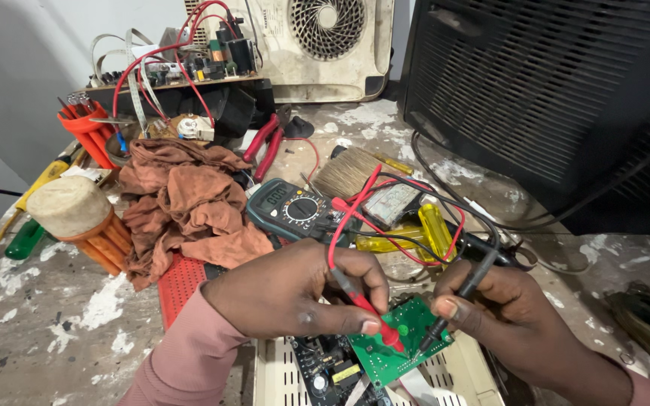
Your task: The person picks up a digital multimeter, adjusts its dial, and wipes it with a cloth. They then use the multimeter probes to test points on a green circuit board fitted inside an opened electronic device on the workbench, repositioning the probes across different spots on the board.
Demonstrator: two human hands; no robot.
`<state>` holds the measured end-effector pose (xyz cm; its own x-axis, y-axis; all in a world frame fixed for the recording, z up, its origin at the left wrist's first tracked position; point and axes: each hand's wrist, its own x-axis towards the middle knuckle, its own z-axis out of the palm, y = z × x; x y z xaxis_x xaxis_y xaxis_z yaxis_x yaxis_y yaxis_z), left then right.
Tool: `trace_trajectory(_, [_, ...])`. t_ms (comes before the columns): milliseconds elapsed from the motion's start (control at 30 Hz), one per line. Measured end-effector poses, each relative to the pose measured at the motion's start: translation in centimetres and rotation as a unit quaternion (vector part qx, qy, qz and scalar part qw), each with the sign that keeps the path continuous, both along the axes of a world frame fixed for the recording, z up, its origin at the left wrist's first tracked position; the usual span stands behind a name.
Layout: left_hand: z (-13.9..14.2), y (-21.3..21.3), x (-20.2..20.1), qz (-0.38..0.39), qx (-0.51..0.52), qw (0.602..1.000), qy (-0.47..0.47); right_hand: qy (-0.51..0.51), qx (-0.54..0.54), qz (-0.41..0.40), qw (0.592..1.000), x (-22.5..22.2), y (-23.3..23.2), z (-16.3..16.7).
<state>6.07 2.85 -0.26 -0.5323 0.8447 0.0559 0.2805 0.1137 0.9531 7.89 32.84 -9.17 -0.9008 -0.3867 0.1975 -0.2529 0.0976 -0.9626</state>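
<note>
I see my left hand (295,289) pinching the red probe (374,316), its tip down on the small green circuit board (404,338) at the near edge of the bench (54,316). My right hand (509,312) grips the black probe (453,308), its tip touching the same board's right side. The board rests tilted over a cream slotted casing (453,376). Just behind my hands lies the dark multimeter (295,209), leads looping from it, with two yellow-handled screwdrivers (423,229) to its right. A rumpled brown rag (186,210) sits left of the meter, an orange tool holder (88,131) toward the far left corner.
</note>
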Motion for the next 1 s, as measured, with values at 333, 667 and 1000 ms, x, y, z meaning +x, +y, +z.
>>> trace_trajectory(333, [0.22, 0.00, 0.10, 0.007, -0.007, 1.000, 0.008, -0.002, 0.002, -0.005, 1.000, 0.04, -0.05, 0.02])
trace_trajectory(667, [0.19, -0.07, 0.12, 0.007, -0.003, 1.000, 0.008, -0.017, 0.000, -0.008, 1.000, 0.08, -0.11, 0.14])
trace_trajectory(1000, [0.08, -0.12, 0.00, -0.003, -0.004, 1.000, 0.007, -0.006, 0.011, -0.014, 1.000, -0.03, -0.17, 0.18])
